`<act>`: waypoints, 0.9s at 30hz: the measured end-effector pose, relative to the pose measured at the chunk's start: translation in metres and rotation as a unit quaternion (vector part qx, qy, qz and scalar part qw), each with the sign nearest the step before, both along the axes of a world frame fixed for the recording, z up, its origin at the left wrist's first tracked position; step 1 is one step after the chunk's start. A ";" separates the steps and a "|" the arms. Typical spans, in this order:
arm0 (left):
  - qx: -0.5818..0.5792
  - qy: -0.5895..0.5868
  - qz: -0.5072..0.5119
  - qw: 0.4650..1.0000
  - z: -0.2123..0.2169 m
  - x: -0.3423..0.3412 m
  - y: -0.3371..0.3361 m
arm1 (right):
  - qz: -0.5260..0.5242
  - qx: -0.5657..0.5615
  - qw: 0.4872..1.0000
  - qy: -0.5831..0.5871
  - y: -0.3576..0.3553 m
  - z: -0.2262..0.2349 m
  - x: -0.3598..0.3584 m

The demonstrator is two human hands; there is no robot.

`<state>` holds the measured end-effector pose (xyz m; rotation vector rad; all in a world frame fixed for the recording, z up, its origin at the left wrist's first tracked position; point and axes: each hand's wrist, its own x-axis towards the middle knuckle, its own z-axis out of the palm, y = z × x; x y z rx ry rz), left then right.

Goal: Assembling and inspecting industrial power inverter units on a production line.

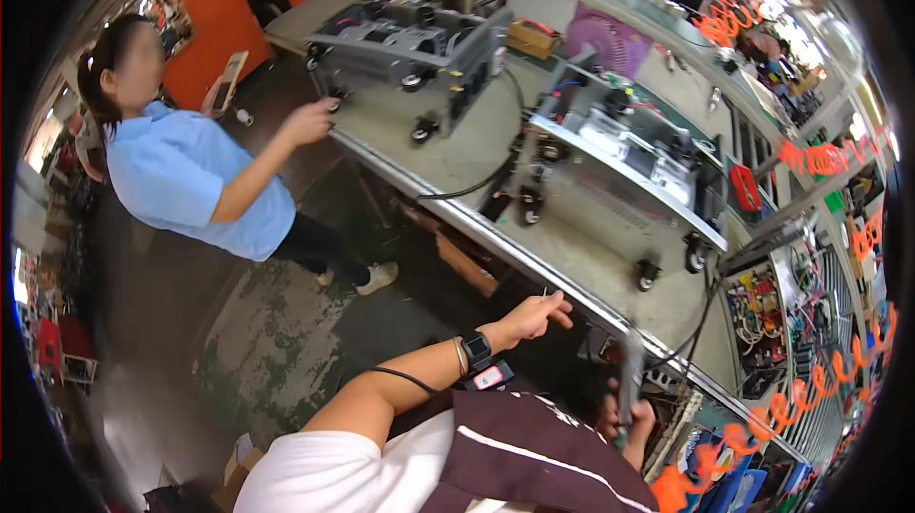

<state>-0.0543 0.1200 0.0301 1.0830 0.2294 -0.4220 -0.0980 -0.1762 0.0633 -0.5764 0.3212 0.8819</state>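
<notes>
Workbench (583, 252): one, taken as reference. Co-worker in a blue shirt (195, 170): one, standing at the bench's near edge toward its left end, one hand by the bench edge, the other holding a flat pale device (229, 82).

Open-topped metal boxes on wheels: two, both on the bench. The right-hand metal box (596, 186) contains coloured wires, dark parts and shiny clear-looking parts; at least three wheels visible. The left-hand metal box (381, 67) contains dark parts and wires; at least three wheels visible.

Purple round guard (610, 35): one, toward the bench's far side. Small tan box (528, 40): one, left of the guard on the bench; contents unclear.

Grey tool (631, 370): one, blurred, upright at the bench's near edge. Right hand (640, 420): fingers closed around the tool's lower part. Left hand (536, 317): just off the bench's near edge, fingers half curled, thumb near forefinger; cannot tell whether anything is pinched.
</notes>
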 end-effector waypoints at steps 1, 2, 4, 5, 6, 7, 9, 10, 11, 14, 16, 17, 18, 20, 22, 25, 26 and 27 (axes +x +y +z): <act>-0.006 0.003 0.004 1.000 0.004 -0.009 0.018 | 0.072 -0.001 0.997 -0.043 0.051 0.006 0.007; -0.022 0.029 0.041 0.998 0.007 -0.013 0.035 | 0.114 -0.035 0.993 -0.011 0.099 0.018 0.014; -0.083 0.064 0.058 0.993 -0.005 -0.019 0.083 | 0.195 0.011 0.981 0.012 0.174 0.018 0.020; -0.186 0.081 0.145 0.968 0.013 -0.025 0.104 | 0.198 0.031 0.978 0.051 0.207 0.028 0.019; -0.177 0.073 0.175 0.966 0.010 -0.030 0.125 | 0.232 0.011 0.972 0.044 0.236 0.021 0.023; -0.168 0.066 0.205 0.962 0.003 -0.035 0.146 | 0.287 0.001 0.958 -0.026 0.262 0.024 0.026; -0.081 0.047 0.192 0.977 -0.008 -0.040 0.186 | 0.336 -0.076 0.933 -0.104 0.304 0.020 0.036; -0.041 0.091 0.192 0.976 -0.001 -0.038 0.201 | 0.332 -0.078 0.935 -0.098 0.323 0.021 0.042; -0.043 0.095 0.191 0.976 0.006 -0.035 0.211 | 0.337 -0.131 0.921 -0.145 0.344 0.024 0.046; 0.056 0.132 0.214 0.966 0.011 -0.014 0.240 | 0.333 -0.169 0.910 -0.180 0.377 0.013 0.063; 0.055 0.118 0.208 0.969 -0.003 -0.001 0.257 | 0.317 -0.160 0.923 -0.151 0.395 -0.005 0.077; 0.053 0.102 0.210 0.971 -0.009 0.005 0.265 | 0.294 -0.147 0.936 -0.126 0.404 -0.010 0.086; 0.111 0.081 0.222 0.965 -0.015 0.011 0.271 | 0.270 -0.148 0.943 -0.130 0.412 -0.017 0.093; 0.133 0.070 0.221 0.964 -0.020 0.020 0.283 | 0.220 -0.158 0.945 -0.183 0.431 -0.026 0.113; 0.148 0.066 0.218 0.962 -0.036 0.024 0.296 | 0.171 -0.222 0.933 -0.225 0.449 -0.053 0.134; 0.158 0.126 0.122 0.972 -0.046 0.015 0.324 | 0.134 -0.296 0.912 -0.250 0.478 -0.091 0.160; 0.160 0.135 0.115 0.971 -0.052 0.008 0.332 | 0.120 -0.329 0.898 -0.267 0.487 -0.097 0.161; 0.178 0.134 0.110 0.969 -0.059 0.000 0.340 | 0.119 -0.331 0.900 -0.256 0.494 -0.101 0.163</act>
